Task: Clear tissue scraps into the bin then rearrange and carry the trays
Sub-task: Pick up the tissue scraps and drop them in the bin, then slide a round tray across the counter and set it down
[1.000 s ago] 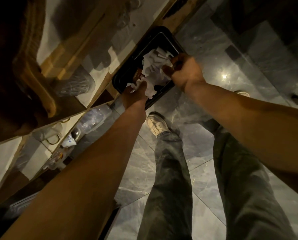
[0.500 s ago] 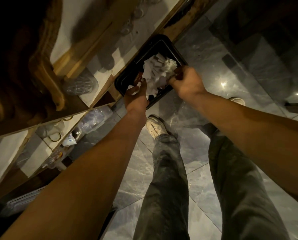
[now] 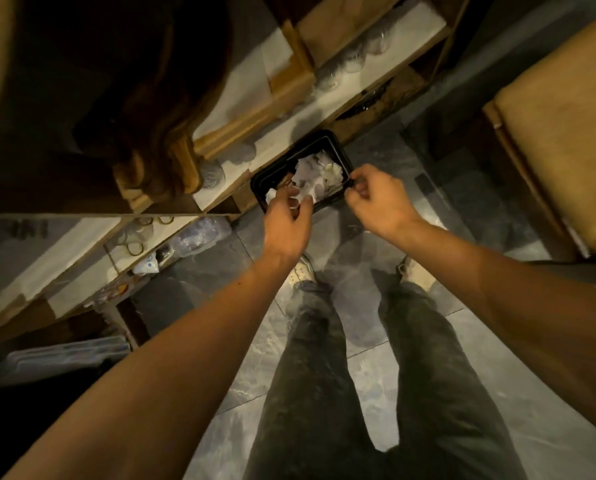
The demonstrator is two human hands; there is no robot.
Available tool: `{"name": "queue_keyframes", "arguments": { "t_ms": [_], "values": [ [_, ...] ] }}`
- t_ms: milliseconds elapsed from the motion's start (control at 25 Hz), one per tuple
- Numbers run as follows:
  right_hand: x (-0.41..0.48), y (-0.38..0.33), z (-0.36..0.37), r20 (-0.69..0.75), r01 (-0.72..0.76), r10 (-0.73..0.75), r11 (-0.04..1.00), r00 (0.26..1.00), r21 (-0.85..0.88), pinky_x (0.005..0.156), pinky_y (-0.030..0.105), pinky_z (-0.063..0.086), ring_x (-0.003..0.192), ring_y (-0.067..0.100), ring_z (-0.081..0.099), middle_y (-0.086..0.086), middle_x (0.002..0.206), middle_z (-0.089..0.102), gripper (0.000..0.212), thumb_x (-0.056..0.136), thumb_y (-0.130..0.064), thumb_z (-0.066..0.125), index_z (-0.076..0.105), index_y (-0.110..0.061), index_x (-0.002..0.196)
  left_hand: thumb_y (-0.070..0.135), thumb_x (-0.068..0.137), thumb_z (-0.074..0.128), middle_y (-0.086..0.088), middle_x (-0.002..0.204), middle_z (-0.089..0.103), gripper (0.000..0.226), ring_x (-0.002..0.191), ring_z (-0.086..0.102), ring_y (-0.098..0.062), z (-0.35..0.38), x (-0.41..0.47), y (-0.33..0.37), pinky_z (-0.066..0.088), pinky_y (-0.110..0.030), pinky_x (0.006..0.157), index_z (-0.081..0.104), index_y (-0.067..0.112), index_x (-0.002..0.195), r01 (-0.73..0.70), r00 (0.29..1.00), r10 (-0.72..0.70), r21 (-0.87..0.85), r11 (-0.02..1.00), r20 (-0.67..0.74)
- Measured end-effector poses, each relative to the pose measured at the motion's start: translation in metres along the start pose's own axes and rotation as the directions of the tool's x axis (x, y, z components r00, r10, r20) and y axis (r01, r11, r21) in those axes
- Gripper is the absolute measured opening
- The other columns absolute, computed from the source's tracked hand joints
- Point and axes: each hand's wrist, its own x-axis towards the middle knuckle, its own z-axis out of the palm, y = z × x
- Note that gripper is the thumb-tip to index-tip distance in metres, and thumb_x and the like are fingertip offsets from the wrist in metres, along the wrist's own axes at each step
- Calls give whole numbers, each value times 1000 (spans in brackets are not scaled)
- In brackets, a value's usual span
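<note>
Black tray (image 3: 338,152) sits at the edge of the wooden shelf unit (image 3: 255,123), above the grey tiled floor (image 3: 376,358). Crumpled tissue scraps (image 3: 315,173) piled inside the tray. Left hand (image 3: 286,220) at the tray's near rim, fingers pinching tissue. Right hand (image 3: 376,199) grips the tray's right corner. Both feet planted below the tray.

Readable text: you are seeing none anywhere in this dim, blurred view.
Labels or brands: none are showing clearly enough to read.
Numbers or signs: none are showing.
</note>
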Motion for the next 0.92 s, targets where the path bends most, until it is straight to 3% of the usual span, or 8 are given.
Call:
{"name": "queue_keyframes", "arguments": {
  "t_ms": [200, 400, 560, 680, 920],
  "values": [
    [-68, -51, -46, 122, 200, -181, 965, 976, -168, 89, 40, 48, 105, 30, 59, 14, 117, 60, 35, 93, -28, 54, 54, -14, 126, 33, 97, 50, -13, 113, 57, 33, 99, 56, -21, -45, -72, 36, 40, -26, 81, 55, 9, 120, -186, 980, 191, 76, 980, -62],
    [-143, -126, -81, 205, 389, -344, 885, 916, -255, 94, 42, 45, 114, 31, 55, 14, 124, 56, 42, 95, -29, 53, 49, -14, 134, 37, 97, 48, -6, 116, 54, 34, 107, 54, -18, -108, -154, 61, 43, -29, 92, 53, 14, 122, -272, 939, 266, 3, 962, -216],
    [-197, -187, -80, 227, 567, -520, 755, 824, -330, 97, 38, 43, 120, 26, 50, 9, 130, 53, 46, 97, -32, 51, 43, -16, 139, 44, 97, 43, 5, 116, 47, 39, 105, 54, -17, -163, -211, 53, 49, -41, 89, 50, 19, 127, -390, 868, 383, 43, 920, -317],
    [-236, -229, -68, 197, 624, -603, 667, 773, -407, 96, 41, 46, 123, 23, 47, 6, 135, 49, 49, 98, -37, 48, 39, -20, 142, 45, 98, 43, 4, 121, 47, 42, 104, 54, -20, -205, -247, 34, 49, -41, 89, 47, 20, 131, -398, 845, 414, 119, 910, -339],
    [-300, -312, -32, 154, 738, -806, 424, 572, -525, 83, 33, 49, 115, 22, 50, 5, 129, 51, 49, 96, -38, 49, 39, -21, 142, 48, 96, 40, -5, 130, 47, 47, 119, 47, -20, -303, -304, 2, 43, -36, 96, 45, 19, 134, -403, 742, 475, 251, 880, -472]
  ]
}}
